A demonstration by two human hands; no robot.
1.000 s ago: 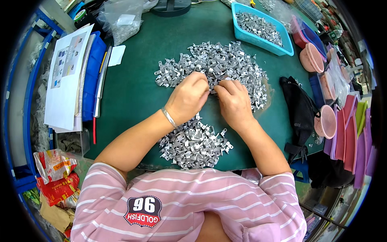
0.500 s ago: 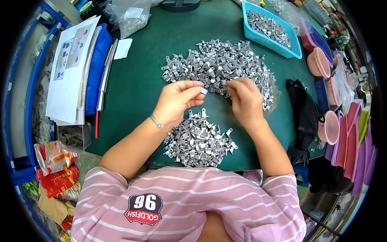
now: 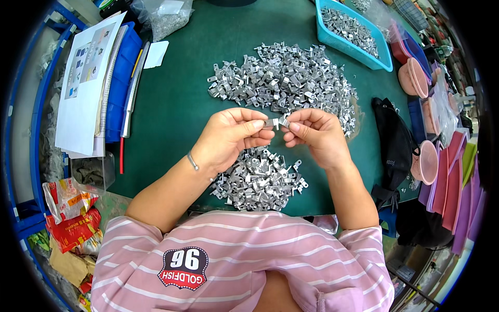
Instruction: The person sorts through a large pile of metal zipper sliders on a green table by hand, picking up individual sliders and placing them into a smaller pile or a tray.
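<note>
My left hand (image 3: 234, 136) pinches a small silver metal bracket (image 3: 271, 122) between thumb and fingertips. Another small metal bracket (image 3: 284, 121) sits in the pinch of my right hand (image 3: 318, 134). The two pieces meet, or nearly so, between my fingertips; whether they are joined I cannot tell. Beyond my hands spreads a large heap of loose metal brackets (image 3: 280, 75) on the green table (image 3: 182, 83). Nearer to me, below my hands and partly behind my left wrist, lies a smaller pile of metal brackets (image 3: 260, 182).
A turquoise basket (image 3: 382, 63) of metal parts stands at the far right, with pink baskets (image 3: 413, 78) beside it. A black cloth bag (image 3: 390, 140) lies along the right edge. Papers (image 3: 86, 114) and a blue tray (image 3: 122, 83) are at the left, near a bag of parts (image 3: 167, 21).
My right hand has come back from the large heap with a bracket and moved toward my left hand. The two brackets are now close together between my fingertips.
</note>
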